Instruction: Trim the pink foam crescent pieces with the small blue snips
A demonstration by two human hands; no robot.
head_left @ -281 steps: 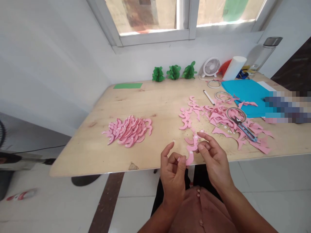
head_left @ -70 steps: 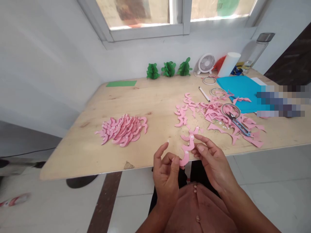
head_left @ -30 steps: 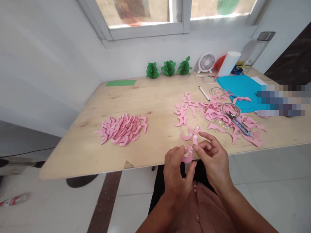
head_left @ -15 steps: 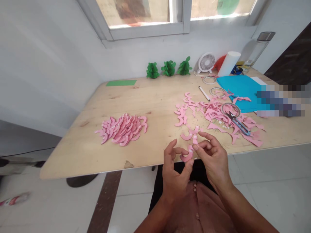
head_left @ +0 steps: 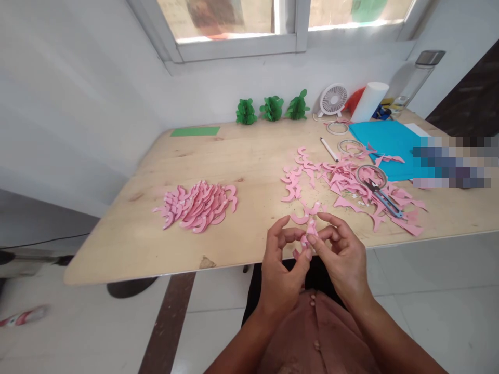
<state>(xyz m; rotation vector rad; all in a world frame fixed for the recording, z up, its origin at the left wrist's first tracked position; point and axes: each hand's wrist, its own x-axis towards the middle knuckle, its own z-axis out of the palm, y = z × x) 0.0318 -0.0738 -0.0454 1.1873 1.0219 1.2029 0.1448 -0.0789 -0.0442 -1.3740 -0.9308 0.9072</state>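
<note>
My left hand [head_left: 284, 254] pinches a curved pink paper piece [head_left: 297, 254] between thumb and fingers, close above the table's front edge. Against it, my right hand [head_left: 338, 248] grips a second pink paper piece [head_left: 311, 227] with thumb and fingertips, so the two hands nearly meet. Whether the two pieces are joined is hidden by the fingers. Just beyond the fingertips, another pink paper arc [head_left: 299, 218] lies on the wood. A heap of overlapping pink paper arcs [head_left: 202, 208] with white patches rests to the left.
Pink paper scraps [head_left: 345, 179] cover the table's right side, with scissors [head_left: 384, 200] and tape rolls [head_left: 337, 128] among them. A white pen [head_left: 329, 149] and blue sheet [head_left: 390, 143] lie behind. Green paper figures [head_left: 272, 108] and a small fan [head_left: 332, 99] stand by the wall.
My left fingers have closed in on the curved piece, which is now more covered and turned. The right hand has stayed almost in place.
</note>
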